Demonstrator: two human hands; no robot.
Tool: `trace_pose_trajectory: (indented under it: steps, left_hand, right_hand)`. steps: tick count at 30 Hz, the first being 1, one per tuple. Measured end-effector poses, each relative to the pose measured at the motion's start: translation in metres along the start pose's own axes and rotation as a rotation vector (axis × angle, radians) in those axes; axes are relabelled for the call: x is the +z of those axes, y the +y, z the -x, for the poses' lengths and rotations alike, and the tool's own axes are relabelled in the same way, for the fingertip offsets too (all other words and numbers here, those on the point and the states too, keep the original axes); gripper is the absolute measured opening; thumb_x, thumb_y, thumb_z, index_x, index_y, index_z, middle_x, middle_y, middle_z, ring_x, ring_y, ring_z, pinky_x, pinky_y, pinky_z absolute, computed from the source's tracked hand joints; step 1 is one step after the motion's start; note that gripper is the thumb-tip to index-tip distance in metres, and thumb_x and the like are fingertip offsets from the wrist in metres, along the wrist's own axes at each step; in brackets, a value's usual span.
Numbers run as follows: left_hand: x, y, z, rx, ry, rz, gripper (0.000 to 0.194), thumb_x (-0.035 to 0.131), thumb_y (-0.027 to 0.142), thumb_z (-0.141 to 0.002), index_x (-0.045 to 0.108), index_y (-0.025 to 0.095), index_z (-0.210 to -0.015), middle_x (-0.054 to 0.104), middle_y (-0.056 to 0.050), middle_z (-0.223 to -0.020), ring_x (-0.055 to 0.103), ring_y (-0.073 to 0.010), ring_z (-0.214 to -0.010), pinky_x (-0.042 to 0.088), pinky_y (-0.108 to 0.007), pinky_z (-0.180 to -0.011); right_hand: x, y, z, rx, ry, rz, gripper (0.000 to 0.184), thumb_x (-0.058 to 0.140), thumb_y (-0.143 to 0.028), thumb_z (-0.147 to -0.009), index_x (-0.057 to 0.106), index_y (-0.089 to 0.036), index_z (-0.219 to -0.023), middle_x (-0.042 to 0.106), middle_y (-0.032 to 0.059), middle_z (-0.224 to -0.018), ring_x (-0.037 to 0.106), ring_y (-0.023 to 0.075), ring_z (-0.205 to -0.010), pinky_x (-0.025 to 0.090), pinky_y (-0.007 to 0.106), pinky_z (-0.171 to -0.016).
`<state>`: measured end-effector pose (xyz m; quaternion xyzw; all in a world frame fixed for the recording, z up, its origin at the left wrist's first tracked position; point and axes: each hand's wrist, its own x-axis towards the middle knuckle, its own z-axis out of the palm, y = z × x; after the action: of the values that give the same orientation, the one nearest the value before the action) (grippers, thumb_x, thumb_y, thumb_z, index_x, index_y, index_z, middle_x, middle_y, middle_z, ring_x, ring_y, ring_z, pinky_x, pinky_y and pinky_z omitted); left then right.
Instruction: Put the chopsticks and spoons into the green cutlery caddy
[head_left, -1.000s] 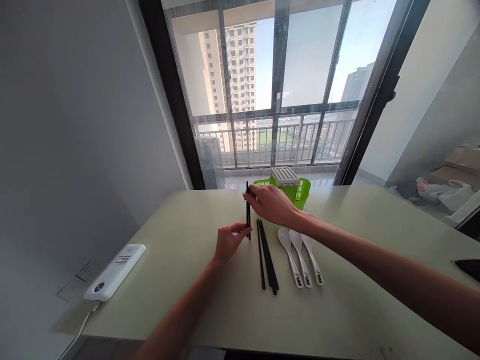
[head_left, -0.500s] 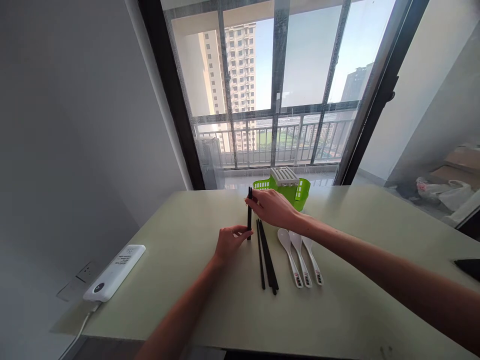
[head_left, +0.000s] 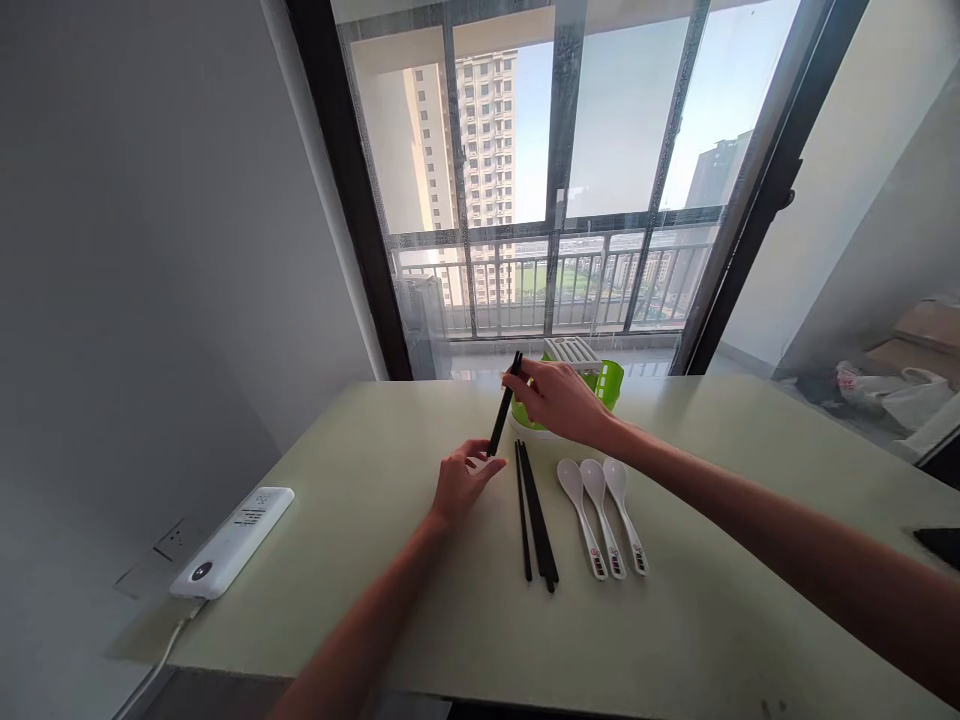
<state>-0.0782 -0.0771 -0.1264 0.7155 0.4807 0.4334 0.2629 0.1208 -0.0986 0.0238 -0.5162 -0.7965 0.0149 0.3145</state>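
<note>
My right hand (head_left: 559, 402) pinches the upper end of a pair of black chopsticks (head_left: 502, 412), lifted and tilted over the pale green table (head_left: 420, 600). The left hand (head_left: 457, 482) rests just below their lower tips with its fingers loosely curled, touching or nearly touching them. Right of it, more black chopsticks (head_left: 535, 515) lie flat, side by side. Three white spoons (head_left: 601, 512) lie in a row next to them. A green plastic basket (head_left: 604, 382) with a white slotted insert stands behind my right hand, partly hidden by it.
A white power bank (head_left: 232, 541) with a cable lies at the table's left edge, near a wall socket (head_left: 172, 540). A dark flat object (head_left: 939, 544) shows at the right edge. Behind the table is a large window with a balcony railing.
My right hand has lifted the chopsticks' upper end up and to the right, so they now tilt instead of standing upright. The left hand has loosened at their lower tips.
</note>
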Motion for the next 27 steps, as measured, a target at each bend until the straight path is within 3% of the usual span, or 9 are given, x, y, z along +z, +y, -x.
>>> trace_pose_trajectory:
  steps: [4,9,15,22,27]
  left_hand:
    - [0.001,-0.009,-0.002,-0.041,0.057,0.027,0.055,0.076,0.053,-0.077,0.060,0.019,-0.117,0.069,-0.011,-0.119,0.068,-0.0221,-0.097,0.053,-0.034,-0.077]
    - [0.002,-0.016,-0.001,-0.072,0.055,0.007,0.051,0.071,0.055,-0.081,0.059,0.017,-0.113,0.065,-0.013,-0.119,0.066,-0.0224,-0.098,0.053,-0.032,-0.073]
    - [0.003,-0.019,0.000,-0.065,0.031,-0.044,0.045,0.065,0.052,-0.085,0.059,0.017,-0.112,0.063,-0.012,-0.117,0.065,-0.0216,-0.097,0.055,-0.034,-0.075]
    - [0.006,-0.023,0.002,-0.025,0.019,-0.075,0.037,0.065,0.048,-0.086,0.061,0.017,-0.106,0.063,-0.012,-0.113,0.066,-0.0221,-0.094,0.056,-0.035,-0.074]
    - [0.008,-0.027,0.002,-0.002,0.019,-0.087,0.036,0.066,0.047,-0.086,0.061,0.017,-0.105,0.065,-0.011,-0.111,0.067,-0.0219,-0.094,0.056,-0.037,-0.079]
  right_hand:
    - [-0.017,0.002,-0.005,-0.010,0.132,-0.063,0.035,0.035,-0.041,-0.104,0.062,-0.019,-0.100,0.073,0.0039,-0.087,0.068,0.0158,-0.072,0.039,0.024,-0.068]
    - [-0.028,0.008,-0.010,-0.057,0.282,-0.049,0.038,0.034,-0.045,-0.105,0.061,-0.018,-0.101,0.071,0.0045,-0.087,0.065,0.0153,-0.069,0.038,0.025,-0.063]
    - [-0.033,0.025,-0.016,-0.133,0.454,0.129,0.038,0.036,-0.045,-0.105,0.063,-0.019,-0.102,0.071,0.0047,-0.090,0.061,0.0153,-0.066,0.030,0.026,-0.056]
    - [-0.029,0.063,-0.028,0.007,0.411,0.285,0.036,0.037,-0.042,-0.104,0.063,-0.019,-0.096,0.071,0.0058,-0.086,0.057,0.0168,-0.062,0.025,0.027,-0.053]
    - [-0.014,0.091,-0.051,0.157,0.221,0.281,0.037,0.036,-0.042,-0.103,0.063,-0.018,-0.101,0.073,0.0090,-0.093,0.063,0.0206,-0.072,0.030,0.027,-0.057]
